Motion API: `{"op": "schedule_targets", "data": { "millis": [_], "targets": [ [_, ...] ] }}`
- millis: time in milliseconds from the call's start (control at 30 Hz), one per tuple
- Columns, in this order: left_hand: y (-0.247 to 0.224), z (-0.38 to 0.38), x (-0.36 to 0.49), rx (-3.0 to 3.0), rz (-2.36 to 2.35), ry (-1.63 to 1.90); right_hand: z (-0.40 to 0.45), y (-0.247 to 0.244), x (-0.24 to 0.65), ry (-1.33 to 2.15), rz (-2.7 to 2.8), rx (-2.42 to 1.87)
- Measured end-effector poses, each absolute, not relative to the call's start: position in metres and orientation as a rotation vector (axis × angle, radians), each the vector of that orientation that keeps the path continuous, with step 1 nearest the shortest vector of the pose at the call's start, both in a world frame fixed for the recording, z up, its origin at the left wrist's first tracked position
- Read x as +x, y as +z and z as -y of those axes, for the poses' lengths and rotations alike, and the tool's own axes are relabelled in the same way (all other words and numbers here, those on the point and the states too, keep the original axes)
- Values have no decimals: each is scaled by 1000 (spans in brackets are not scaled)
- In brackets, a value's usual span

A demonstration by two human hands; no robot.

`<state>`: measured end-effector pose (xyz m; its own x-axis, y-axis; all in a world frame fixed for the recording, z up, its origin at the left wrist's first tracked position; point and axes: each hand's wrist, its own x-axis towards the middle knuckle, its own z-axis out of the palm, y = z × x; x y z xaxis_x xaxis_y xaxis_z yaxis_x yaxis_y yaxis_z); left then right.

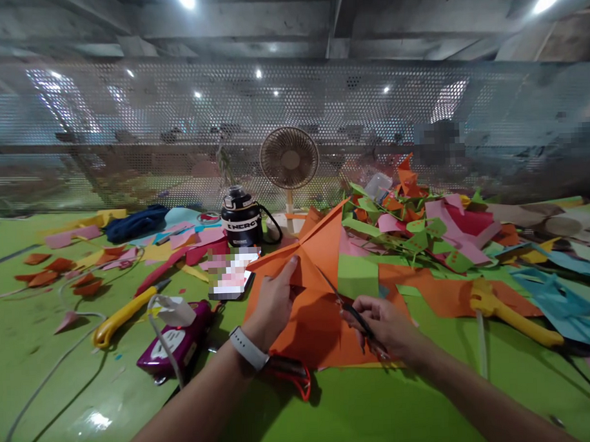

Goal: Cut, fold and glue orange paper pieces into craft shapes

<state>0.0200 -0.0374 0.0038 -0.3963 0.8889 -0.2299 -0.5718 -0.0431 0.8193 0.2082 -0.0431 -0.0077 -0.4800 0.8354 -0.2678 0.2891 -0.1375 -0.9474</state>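
Note:
A large orange sheet of paper point(303, 330) is in front of me, with a folded, raised part pointing to the upper right. My left hand point(274, 299) grips the raised orange paper, thumb on top and the other fingers mostly hidden behind it. In my right hand point(383, 321) is a pair of dark-handled scissors point(357, 319), their blades reaching up and left against the paper. Whether the blades are parted I cannot tell. Under my left wrist lies a red-and-black tool point(293, 370), partly covered by the forearm.
A purple power block point(180, 344) with a white charger, a yellow-handled tool point(127, 317) and a lit phone point(233, 278) lie left. A black bottle point(241, 219) and a fan point(289, 158) stand behind. Paper scraps point(421, 226) pile up right, near a yellow glue gun point(516, 315).

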Motion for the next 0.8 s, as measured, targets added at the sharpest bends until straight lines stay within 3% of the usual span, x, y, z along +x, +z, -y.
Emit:
{"op": "schedule_targets", "data": {
  "millis": [800],
  "targets": [
    [9,43,25,418,-1103,1613,42,-12,209,1632,1682,-1247]
  ]
}}
